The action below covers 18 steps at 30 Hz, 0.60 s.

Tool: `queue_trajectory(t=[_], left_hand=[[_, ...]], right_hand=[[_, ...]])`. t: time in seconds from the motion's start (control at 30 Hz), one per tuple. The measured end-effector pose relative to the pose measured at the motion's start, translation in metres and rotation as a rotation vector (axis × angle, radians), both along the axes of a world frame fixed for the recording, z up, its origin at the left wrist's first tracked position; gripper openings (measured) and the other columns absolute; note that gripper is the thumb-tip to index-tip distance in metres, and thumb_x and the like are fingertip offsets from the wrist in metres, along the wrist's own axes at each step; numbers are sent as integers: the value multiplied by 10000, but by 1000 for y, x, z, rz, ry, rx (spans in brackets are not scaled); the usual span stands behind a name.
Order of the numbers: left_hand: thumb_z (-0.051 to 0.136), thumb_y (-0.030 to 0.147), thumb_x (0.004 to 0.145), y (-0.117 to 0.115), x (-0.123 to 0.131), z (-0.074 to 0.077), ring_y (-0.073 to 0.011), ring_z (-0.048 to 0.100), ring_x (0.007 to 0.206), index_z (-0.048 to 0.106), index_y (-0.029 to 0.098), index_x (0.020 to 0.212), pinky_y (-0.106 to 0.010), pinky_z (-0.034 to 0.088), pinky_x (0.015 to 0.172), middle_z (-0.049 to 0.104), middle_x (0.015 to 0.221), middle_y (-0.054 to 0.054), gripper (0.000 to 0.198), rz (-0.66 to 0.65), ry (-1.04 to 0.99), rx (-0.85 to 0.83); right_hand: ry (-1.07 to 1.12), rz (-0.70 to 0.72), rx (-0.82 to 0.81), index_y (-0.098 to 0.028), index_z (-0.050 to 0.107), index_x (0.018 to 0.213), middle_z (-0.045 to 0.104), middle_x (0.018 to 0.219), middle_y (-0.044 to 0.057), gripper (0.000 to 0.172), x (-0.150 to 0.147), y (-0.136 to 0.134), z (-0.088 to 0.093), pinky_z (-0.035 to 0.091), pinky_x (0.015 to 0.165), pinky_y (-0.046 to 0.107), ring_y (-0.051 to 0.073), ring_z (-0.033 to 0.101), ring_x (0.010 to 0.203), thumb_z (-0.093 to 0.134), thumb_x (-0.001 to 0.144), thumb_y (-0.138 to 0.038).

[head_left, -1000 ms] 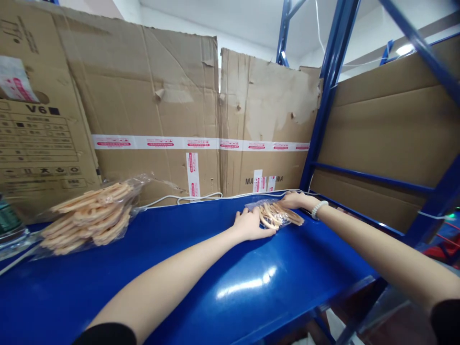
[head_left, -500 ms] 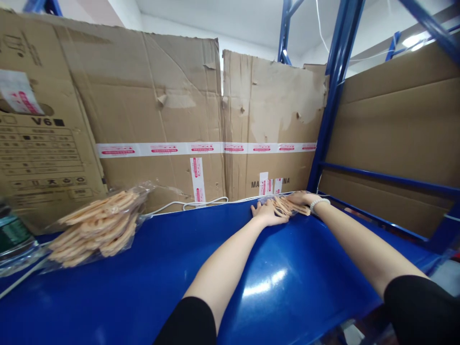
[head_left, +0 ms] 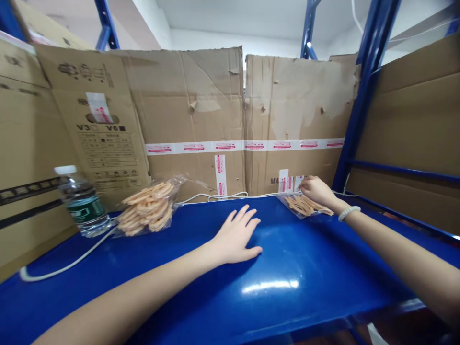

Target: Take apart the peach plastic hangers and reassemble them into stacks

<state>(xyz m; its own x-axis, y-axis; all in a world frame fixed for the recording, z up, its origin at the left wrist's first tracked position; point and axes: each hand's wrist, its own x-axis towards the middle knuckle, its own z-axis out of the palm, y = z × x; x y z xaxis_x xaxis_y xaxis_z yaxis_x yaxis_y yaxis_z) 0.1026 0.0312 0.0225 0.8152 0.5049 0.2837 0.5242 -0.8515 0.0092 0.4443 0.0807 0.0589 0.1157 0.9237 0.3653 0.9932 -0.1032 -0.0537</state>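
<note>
Left hand (head_left: 235, 237) now off packet (head_left: 304, 206) (splayed); right hand (head_left: 316, 190) on it.

On the shelf (head_left: 287, 287), far left: water bottle (head_left: 82, 201), with large bag (head_left: 149, 208) just right of it. Behind, along the back: cardboard boxes (head_left: 194, 120), cable (head_left: 215, 196) at their foot. Back right: small bag (head_left: 304, 205), right hand (head_left: 316, 190) seemingly resting on it. Mid-shelf between the bags: left hand (head_left: 235, 237), flat.
</note>
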Motion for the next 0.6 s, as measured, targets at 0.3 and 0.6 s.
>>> queue_trajectory(t=[0.3,0.6], left_hand=[[553,334,832,32,-138,63,-277,468,1236,595,215,1089,-412,312,1091,608,1222,-67,287,519,-494,414],[593,284,906,94,-260,33,-247,598,1017,595,132,1078,-450,479,911,619,1095,-94,229,1160,-830,174]], right_hand=[[535,478,83,-154,721,958,714,1006,91,232,-161,5,12,449,938,349,236,623,1006,522,838,-152],[1292,552,-326,-136,591,1128,645,1039,60,264,-324,54,12,563,716,334,160,648,837,563,946,-326]])
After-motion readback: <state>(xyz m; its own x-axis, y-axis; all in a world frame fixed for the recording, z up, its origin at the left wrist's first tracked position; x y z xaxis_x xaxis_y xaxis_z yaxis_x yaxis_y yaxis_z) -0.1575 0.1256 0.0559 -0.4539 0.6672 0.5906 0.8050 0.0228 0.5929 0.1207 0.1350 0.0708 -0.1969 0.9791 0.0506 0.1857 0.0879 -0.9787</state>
